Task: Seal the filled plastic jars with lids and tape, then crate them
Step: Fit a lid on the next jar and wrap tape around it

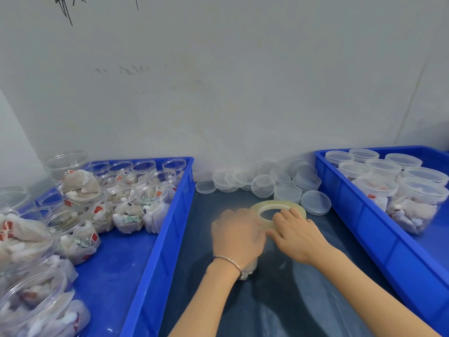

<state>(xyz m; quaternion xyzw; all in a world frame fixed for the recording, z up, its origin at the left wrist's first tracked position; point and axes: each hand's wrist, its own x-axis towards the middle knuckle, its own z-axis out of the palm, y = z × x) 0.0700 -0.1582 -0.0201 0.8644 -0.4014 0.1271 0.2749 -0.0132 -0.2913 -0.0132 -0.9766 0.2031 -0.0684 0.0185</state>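
Gripping a jar (250,267) from above, my left hand (237,235) hides most of it. My right hand (295,235) holds the tape (277,208) just beyond and touching that jar, nearer the lids (264,182). I think the wrap goes around the jar's rim.

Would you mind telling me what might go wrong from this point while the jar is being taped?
1. The left hand covers most of the jar, so the tape's line around the lid is hard to see and may go on crooked.
2. The tape roll, held by the right hand, sits close to the loose lids; a wide pull could scatter them.
3. Open jars in the left crate could be knocked on reaching over.
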